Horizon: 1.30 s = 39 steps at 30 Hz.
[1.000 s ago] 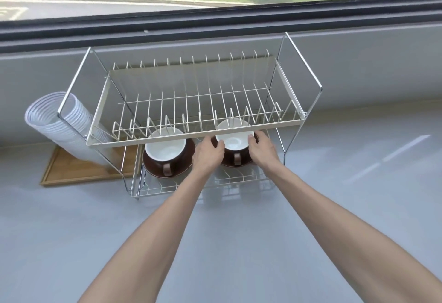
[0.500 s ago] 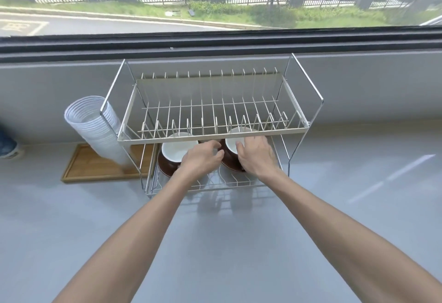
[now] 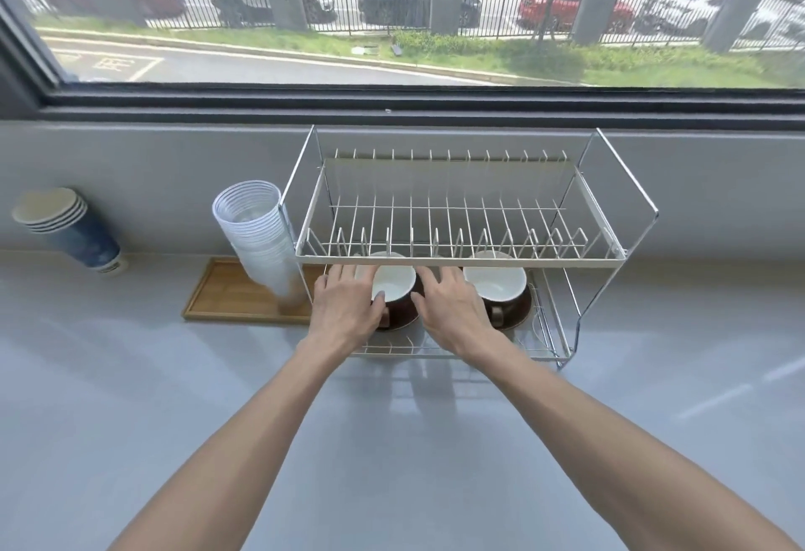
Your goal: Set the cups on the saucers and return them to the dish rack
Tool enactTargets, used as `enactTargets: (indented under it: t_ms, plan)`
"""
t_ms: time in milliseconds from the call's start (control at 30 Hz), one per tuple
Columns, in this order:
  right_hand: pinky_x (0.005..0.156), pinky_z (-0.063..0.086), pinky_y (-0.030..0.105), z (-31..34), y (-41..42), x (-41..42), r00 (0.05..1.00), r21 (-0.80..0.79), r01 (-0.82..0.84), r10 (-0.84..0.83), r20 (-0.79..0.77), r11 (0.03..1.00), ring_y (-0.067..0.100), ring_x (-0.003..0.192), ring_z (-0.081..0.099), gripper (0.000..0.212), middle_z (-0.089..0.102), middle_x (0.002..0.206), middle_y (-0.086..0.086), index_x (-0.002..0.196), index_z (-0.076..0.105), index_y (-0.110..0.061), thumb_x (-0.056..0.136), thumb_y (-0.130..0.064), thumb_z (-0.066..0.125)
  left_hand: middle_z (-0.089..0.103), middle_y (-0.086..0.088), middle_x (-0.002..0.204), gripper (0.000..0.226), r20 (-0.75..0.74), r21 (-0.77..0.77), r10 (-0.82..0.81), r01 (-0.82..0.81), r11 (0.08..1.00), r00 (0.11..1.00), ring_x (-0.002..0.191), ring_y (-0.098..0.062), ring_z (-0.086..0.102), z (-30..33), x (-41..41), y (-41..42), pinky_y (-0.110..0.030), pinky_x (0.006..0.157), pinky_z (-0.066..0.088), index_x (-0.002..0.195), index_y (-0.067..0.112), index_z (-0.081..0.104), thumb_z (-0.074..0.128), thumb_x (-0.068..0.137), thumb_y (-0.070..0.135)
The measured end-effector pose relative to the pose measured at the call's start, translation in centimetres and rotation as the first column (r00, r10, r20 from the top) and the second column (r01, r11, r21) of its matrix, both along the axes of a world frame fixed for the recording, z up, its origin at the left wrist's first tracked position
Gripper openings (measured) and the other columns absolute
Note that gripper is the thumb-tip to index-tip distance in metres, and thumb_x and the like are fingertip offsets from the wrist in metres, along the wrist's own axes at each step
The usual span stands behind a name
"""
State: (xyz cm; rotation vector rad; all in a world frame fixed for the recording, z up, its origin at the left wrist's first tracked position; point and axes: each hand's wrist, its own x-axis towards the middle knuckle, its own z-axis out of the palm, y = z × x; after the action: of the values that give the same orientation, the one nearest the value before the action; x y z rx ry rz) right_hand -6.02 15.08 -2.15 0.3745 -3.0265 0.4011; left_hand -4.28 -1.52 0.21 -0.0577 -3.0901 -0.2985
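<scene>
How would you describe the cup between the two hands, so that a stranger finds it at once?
Look at the wire dish rack under the window; its lower shelf holds two brown cups with white insides, each on a brown saucer. The one meant is the left cup, nearer the stack of clear plastic cups, with a hand on each side.

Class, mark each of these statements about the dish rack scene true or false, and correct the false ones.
1. Both cups sit on the lower shelf of the dish rack. True.
2. The upper shelf holds plates. False: it holds nothing.
3. Both hands are at the left cup, the left hand on one side and the right hand on the other. True.
4. The right cup stands directly on the wire, without a saucer. False: it rests on a brown saucer.
5. The stack of clear plastic cups stands right of the rack. False: it is left of it, over a wooden tray.
</scene>
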Motion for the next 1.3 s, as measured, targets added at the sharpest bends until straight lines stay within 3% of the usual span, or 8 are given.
enactTargets:
  t_ms: [100,200,400,600,767,1100,1200,1300]
  plan:
    - [0.091,0.047,0.045,-0.4,-0.8,-0.3,0.999,-0.014,-0.009,0.009,0.038,1.0,0.036,0.117,0.051,0.047,0.056,0.125,0.016,0.143,0.045,-0.015,0.1,-0.034,0.048,0.057,-0.011,0.134,0.046,0.03,0.202,0.1,-0.104,0.974,0.995,0.128,-0.033,0.05,-1.3,-0.4,-0.6,-0.046,0.102,0.044,0.137,0.011,0.053,0.054,0.096,0.033]
    - [0.096,0.047,0.047,-1.0,-1.4,-0.9,0.99,-0.154,0.06,-0.039,0.136,0.986,0.038,0.122,0.05,0.045,0.054,0.129,0.018,0.14,0.046,-0.01,0.101,-0.034,0.047,0.058,-0.015,0.132,0.042,0.074,0.371,0.177,-0.192,0.909,0.981,0.121,-0.038,0.054,-2.3,-1.1,-0.5,-0.046,0.099,0.045,0.13,0.004,0.055,0.055,0.096,0.028]
    - [0.109,0.037,0.048,-2.5,-2.4,-2.9,0.887,-0.429,0.364,-0.166,0.431,0.827,0.04,0.131,0.045,0.052,0.049,0.14,0.022,0.135,0.047,-0.001,0.101,-0.04,0.042,0.052,-0.015,0.14,0.047,0.178,0.426,0.236,-0.291,0.857,0.955,0.124,-0.038,0.053,-4.0,-2.1,0.3,-0.044,0.097,0.042,0.14,0.008,0.045,0.046,0.101,0.035]
    - [0.108,0.04,0.046,-2.7,-3.1,-3.8,0.837,-0.488,0.447,-0.158,0.524,0.75,0.039,0.127,0.05,0.047,0.054,0.137,0.022,0.133,0.05,0.001,0.102,-0.034,0.041,0.062,-0.017,0.124,0.034,0.169,0.515,0.354,-0.388,0.764,0.92,0.118,-0.038,0.056,-4.7,-3.1,0.2,-0.043,0.094,0.042,0.129,0.008,0.054,0.045,0.101,0.026]
    - [0.101,0.045,0.044,-2.8,-3.0,-3.9,0.829,-0.491,0.467,-0.172,0.532,0.735,0.037,0.117,0.056,0.04,0.06,0.128,0.02,0.125,0.055,0.0,0.1,-0.027,0.04,0.065,-0.016,0.129,0.038,0.227,0.555,0.385,-0.444,0.704,0.895,0.121,-0.038,0.056,-5.3,-3.4,-0.1,-0.042,0.098,0.042,0.136,0.013,0.054,0.044,0.101,0.025]
    - [0.104,0.044,0.046,-2.6,-2.2,-3.6,0.812,-0.502,0.499,-0.179,0.555,0.707,0.036,0.12,0.055,0.043,0.056,0.131,0.018,0.131,0.052,-0.003,0.101,-0.034,0.042,0.064,-0.018,0.124,0.037,0.239,0.565,0.34,-0.415,0.713,0.909,0.117,-0.04,0.056,-5.3,-3.4,0.5,-0.044,0.094,0.043,0.133,0.011,0.053,0.043,0.102,0.028]
    - [0.106,0.043,0.045,-2.4,-1.9,-3.5,0.817,-0.485,0.472,-0.159,0.554,0.736,0.035,0.124,0.053,0.047,0.055,0.136,0.018,0.136,0.049,-0.004,0.102,-0.036,0.042,0.06,-0.016,0.134,0.042,0.268,0.556,0.301,-0.402,0.728,0.915,0.125,-0.038,0.054,-5.2,-3.6,0.3,-0.043,0.099,0.042,0.14,0.014,0.049,0.043,0.101,0.029]
    - [0.11,0.04,0.046,-1.4,-1.6,-2.9,0.815,-0.439,0.441,-0.143,0.562,0.783,0.036,0.133,0.049,0.053,0.05,0.145,0.018,0.146,0.042,-0.008,0.102,-0.038,0.041,0.058,-0.013,0.142,0.047,0.303,0.486,0.214,-0.344,0.803,0.929,0.129,-0.036,0.052,-4.2,-3.3,-0.1,-0.042,0.101,0.042,0.146,0.018,0.045,0.044,0.101,0.032]
